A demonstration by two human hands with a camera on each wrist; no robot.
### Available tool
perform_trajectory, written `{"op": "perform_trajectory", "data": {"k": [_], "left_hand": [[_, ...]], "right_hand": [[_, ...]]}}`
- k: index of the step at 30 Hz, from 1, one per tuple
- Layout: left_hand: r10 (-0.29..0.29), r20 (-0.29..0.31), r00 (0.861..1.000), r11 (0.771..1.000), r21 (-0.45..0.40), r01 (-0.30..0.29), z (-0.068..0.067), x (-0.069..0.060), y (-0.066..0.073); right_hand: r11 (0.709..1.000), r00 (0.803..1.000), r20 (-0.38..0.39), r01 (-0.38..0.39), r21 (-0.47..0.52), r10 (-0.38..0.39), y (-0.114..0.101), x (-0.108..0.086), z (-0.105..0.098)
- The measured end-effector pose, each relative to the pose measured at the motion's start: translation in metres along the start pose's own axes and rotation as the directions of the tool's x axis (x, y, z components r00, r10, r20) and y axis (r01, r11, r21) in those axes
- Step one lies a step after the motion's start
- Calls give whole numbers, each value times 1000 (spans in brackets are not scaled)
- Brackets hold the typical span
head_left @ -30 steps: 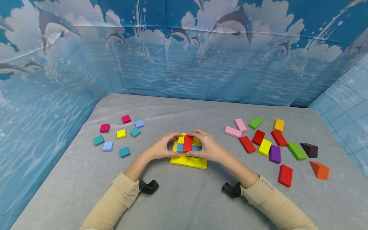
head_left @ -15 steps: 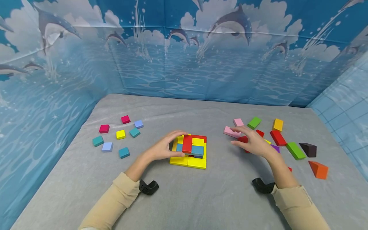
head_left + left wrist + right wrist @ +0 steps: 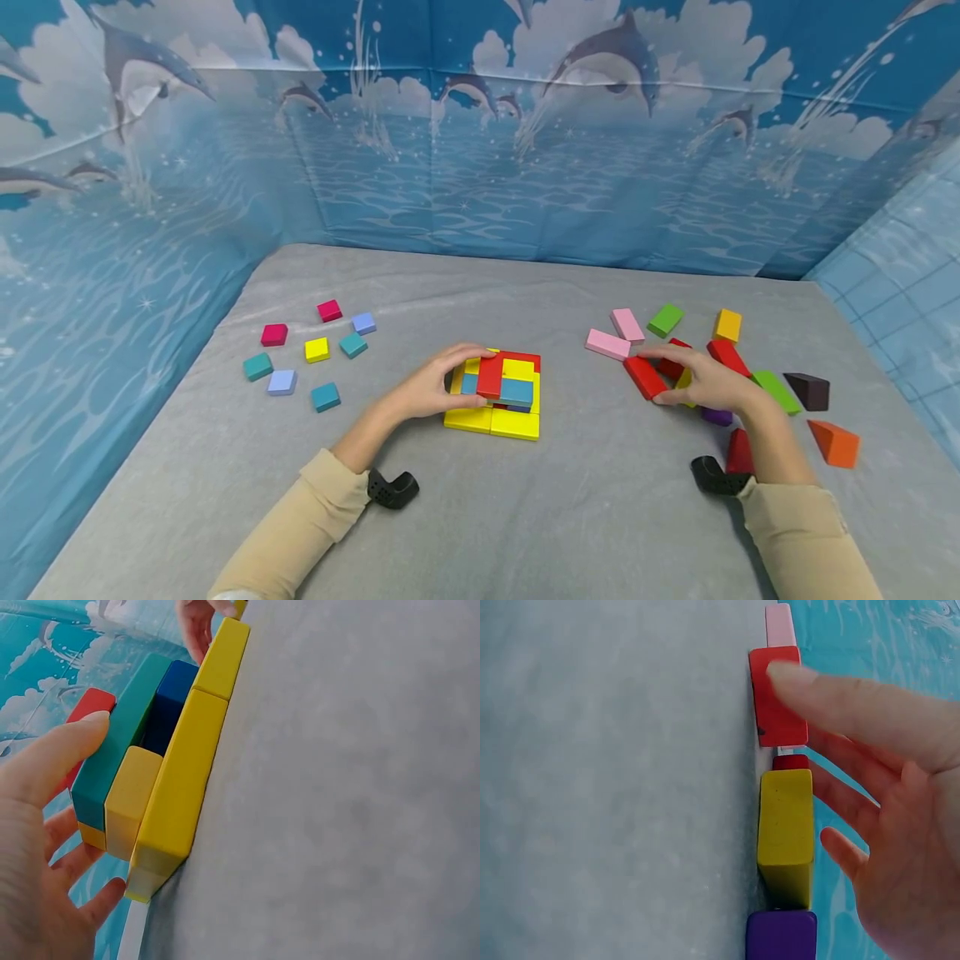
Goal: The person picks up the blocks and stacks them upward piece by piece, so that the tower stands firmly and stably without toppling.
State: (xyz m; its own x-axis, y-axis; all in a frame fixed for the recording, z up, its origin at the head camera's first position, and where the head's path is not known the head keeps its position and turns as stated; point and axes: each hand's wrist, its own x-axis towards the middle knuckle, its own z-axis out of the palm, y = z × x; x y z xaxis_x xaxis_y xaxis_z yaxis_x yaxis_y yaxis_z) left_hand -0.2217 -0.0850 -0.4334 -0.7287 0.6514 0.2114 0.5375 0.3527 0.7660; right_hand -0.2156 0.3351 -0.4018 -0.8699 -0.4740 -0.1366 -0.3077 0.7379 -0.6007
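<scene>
In the head view my left hand (image 3: 438,385) is at the stack of coloured blocks in the middle, thumb near and fingers far. It holds the red block (image 3: 491,375) lying across the top, over a teal block (image 3: 517,392). Yellow blocks (image 3: 514,425) form the base; in the left wrist view a dark blue block (image 3: 169,705) shows under the teal one. My right hand (image 3: 708,379) spans another red block (image 3: 645,377) on the table, thumb at its near end and fingers at its far end. A yellow block (image 3: 786,825) and a purple block (image 3: 781,937) lie beside that hand.
Small cubes lie at left, such as a yellow one (image 3: 317,349) and a teal one (image 3: 326,397). Pink (image 3: 607,344), green (image 3: 665,320) and orange triangular (image 3: 835,444) blocks lie at right on the grey cloth (image 3: 480,517). A dolphin-print curtain (image 3: 480,200) stands behind.
My right hand has left the stack and moved right to the loose blocks, where it now takes hold of a red block. The left hand has stayed at the stack.
</scene>
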Motion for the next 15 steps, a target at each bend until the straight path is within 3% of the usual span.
{"op": "perform_trajectory", "data": {"k": [5, 9, 15], "left_hand": [[-7, -6, 1000, 1000, 9, 7, 0, -1, 0], [-24, -1, 1000, 1000, 8, 24, 0, 0, 1], [-2, -16, 1000, 1000, -28, 2, 1, 1, -1]], "right_hand": [[1000, 1000, -23, -8, -7, 8, 2, 2, 2], [999, 996, -77, 40, -28, -42, -4, 5, 5], [988, 976, -157, 157, 9, -154, -46, 18, 20]]}}
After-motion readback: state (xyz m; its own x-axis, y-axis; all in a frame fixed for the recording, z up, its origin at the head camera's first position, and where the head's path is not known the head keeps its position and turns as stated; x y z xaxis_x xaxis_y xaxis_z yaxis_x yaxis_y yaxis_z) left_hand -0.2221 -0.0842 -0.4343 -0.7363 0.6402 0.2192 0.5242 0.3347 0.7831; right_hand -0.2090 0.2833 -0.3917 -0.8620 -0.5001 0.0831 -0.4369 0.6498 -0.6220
